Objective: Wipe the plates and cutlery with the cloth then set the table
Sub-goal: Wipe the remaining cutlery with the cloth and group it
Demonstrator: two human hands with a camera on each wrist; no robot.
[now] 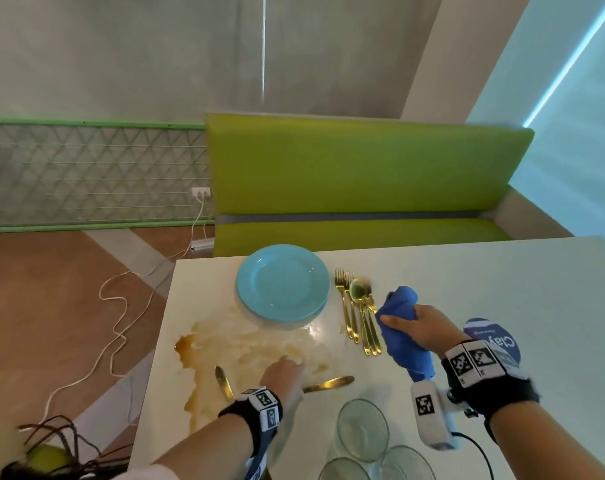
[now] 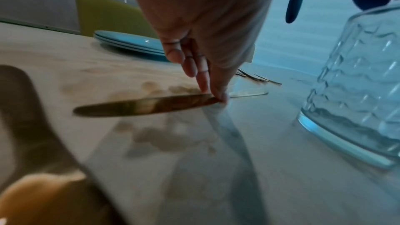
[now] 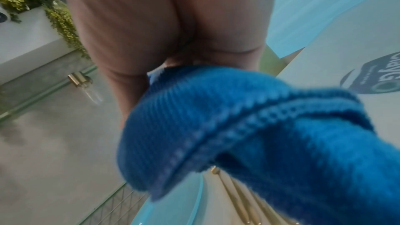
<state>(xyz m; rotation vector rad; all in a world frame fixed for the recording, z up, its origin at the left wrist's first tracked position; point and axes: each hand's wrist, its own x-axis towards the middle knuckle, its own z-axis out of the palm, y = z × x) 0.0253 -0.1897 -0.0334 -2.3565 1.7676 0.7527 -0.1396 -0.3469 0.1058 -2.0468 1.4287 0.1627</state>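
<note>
Pinching gold knife (image 2: 147, 106), blue cloth (image 1: 403, 336) gripped

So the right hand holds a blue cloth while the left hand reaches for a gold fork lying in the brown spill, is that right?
Nearly. The head view shows the left hand on a gold knife, not a fork. The right hand does hold the blue cloth.

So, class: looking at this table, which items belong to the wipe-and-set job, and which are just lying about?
Part of the job: blue cloth, stacked blue plates, gold knife under the left hand, forks and spoons.

Lying about: glasses, white cable, round blue sticker.
</note>
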